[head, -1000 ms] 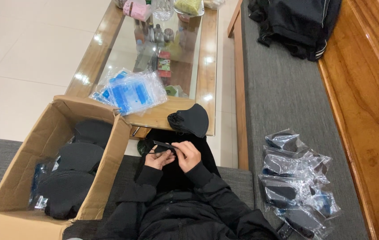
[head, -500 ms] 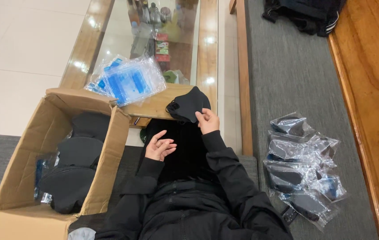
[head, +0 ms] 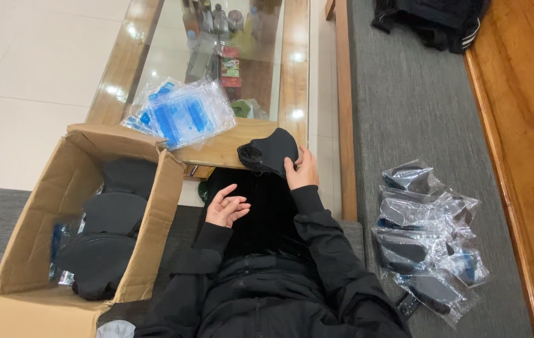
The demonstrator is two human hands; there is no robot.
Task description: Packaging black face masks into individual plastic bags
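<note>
1. A brown cardboard box [head: 60, 250] sits on the person's left side with its flaps open. Inside it are stacks of black masks [head: 107, 231], and some see-through plastic shows at the side.
2. A pile of clear plastic bags with blue print [head: 179, 116] lies on the table [head: 229, 147], just past the box.
3. Another pile of clear bags [head: 426, 247] lies on the grey sofa seat [head: 417, 112] on the person's right. Each of those bags has a black mask inside.
4. The right hand [head: 301, 172] holds a black mask [head: 267, 152] at the edge of the table. Its fingers are closed on the mask's side.
5. The left hand [head: 226, 206] rests on the lap, palm up. Its fingers are loose and hold nothing.
6. The table has a wood frame and a glass top. Bottles [head: 220, 19] and small things show through the glass.
7. The floor [head: 35, 75] has pale shiny tiles.
8. A black bag [head: 432, 22] lies far off on the sofa, next to a wood ledge [head: 523, 125].
</note>
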